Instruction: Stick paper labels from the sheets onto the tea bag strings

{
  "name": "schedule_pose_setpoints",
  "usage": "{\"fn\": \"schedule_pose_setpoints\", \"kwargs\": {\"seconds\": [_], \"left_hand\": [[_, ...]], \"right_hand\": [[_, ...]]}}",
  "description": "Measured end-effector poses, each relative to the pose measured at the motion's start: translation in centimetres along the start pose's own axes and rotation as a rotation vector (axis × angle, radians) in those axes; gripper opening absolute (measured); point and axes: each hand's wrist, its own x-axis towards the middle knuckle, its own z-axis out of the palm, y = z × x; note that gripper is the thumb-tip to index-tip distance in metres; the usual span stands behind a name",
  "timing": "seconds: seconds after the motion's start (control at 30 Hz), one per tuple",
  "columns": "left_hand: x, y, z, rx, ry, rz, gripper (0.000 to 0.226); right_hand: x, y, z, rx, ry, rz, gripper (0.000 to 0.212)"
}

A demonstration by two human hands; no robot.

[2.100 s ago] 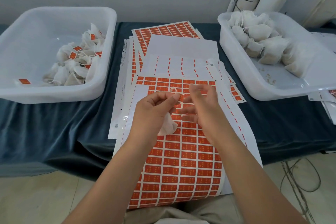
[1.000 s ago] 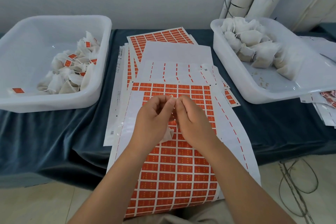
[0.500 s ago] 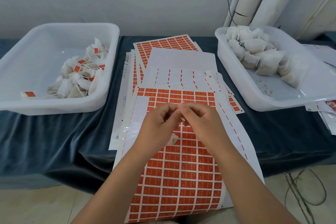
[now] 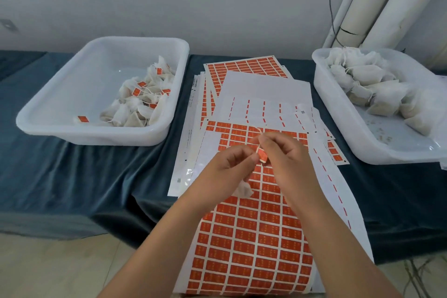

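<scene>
Over the orange label sheet (image 4: pixel 251 244) my two hands meet. My left hand (image 4: pixel 227 169) holds a white tea bag (image 4: pixel 243 192), which hangs below its palm, and its fingertips pinch the string. My right hand (image 4: pixel 285 159) pinches an orange label (image 4: pixel 262 155) against the white string (image 4: pixel 258 134), whose end loops up above the fingers. More label sheets (image 4: pixel 246 68) lie stacked behind.
A white tub (image 4: pixel 96 133) at the left holds several labelled tea bags (image 4: pixel 142 101). Another white tub (image 4: pixel 338 118) at the right holds several unlabelled tea bags (image 4: pixel 367 84). A dark blue cloth (image 4: pixel 72 176) covers the table. White pipes (image 4: pixel 370 0) stand at the back right.
The hands came together over the sheet. An orange label now shows at the string between the fingertips, where only string was seen before. The camera tilted downward.
</scene>
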Motion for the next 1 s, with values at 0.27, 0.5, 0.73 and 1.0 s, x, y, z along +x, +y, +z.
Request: {"fn": "schedule_pose_setpoints", "kwargs": {"seconds": [0.27, 0.5, 0.73, 1.0], "left_hand": [[-0.5, 1.1, -1.6, -0.067, 0.275, -0.059, 0.025], [3.9, 7.1, -12.5, 0.088, 0.625, 0.198, 0.028], [12.7, 9.9, -23.3, 0.351, 0.63, 0.235, 0.025], [15.3, 3.2, -25.1, 1.058, 0.148, -0.171, 0.025]], "right_hand": [[-0.1, 3.0, 1.8, -0.017, -0.044, 0.058, 0.055], [-0.5, 6.0, 3.3, -0.228, -0.089, 0.048, 0.05], [-0.5, 6.7, 3.3, -0.277, -0.08, -0.008, 0.049], [-0.4, 6.9, 3.3, -0.289, -0.075, -0.041, 0.054]]}}
